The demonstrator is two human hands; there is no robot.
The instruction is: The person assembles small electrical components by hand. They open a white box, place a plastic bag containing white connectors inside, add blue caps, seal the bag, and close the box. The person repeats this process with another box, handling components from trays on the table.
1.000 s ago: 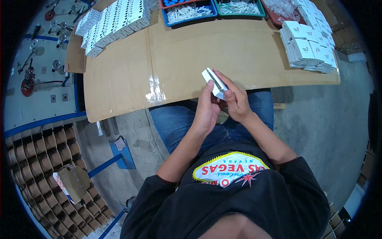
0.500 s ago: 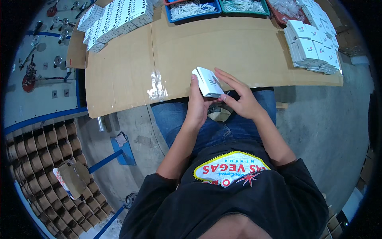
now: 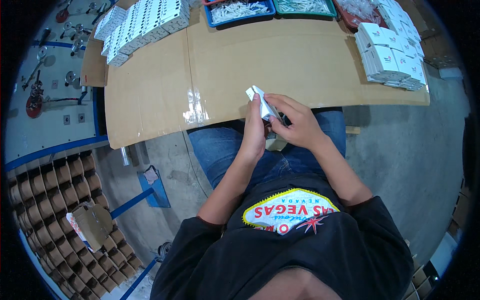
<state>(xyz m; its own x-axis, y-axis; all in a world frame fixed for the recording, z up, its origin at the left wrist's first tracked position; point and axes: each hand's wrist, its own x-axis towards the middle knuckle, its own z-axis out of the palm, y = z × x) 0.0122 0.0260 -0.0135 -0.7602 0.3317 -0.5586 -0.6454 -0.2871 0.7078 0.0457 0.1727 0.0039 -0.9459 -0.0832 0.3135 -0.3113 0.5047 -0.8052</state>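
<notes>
A small white box (image 3: 264,106) is held between both hands over my lap, just off the table's near edge. It is tilted, with a narrow side turned up and a gap or fold line along its far end. My left hand (image 3: 254,130) grips it from the left, thumb laid along its side. My right hand (image 3: 297,120) closes on it from the right, fingers at its upper edge and thumb lower down. The box's underside is hidden by the hands.
Cardboard (image 3: 150,95) covers the table. White boxes with dark spots (image 3: 145,27) stand at the back left; stacked white boxes (image 3: 390,60) at the right. A blue tray (image 3: 240,22) and a green tray (image 3: 306,14) hold small white pieces. A red tray (image 3: 352,17) holds clear bags.
The white box has been turned from its printed broad face onto a narrow side. My right hand has moved left and closed round it; the left hand has shifted slightly right.
</notes>
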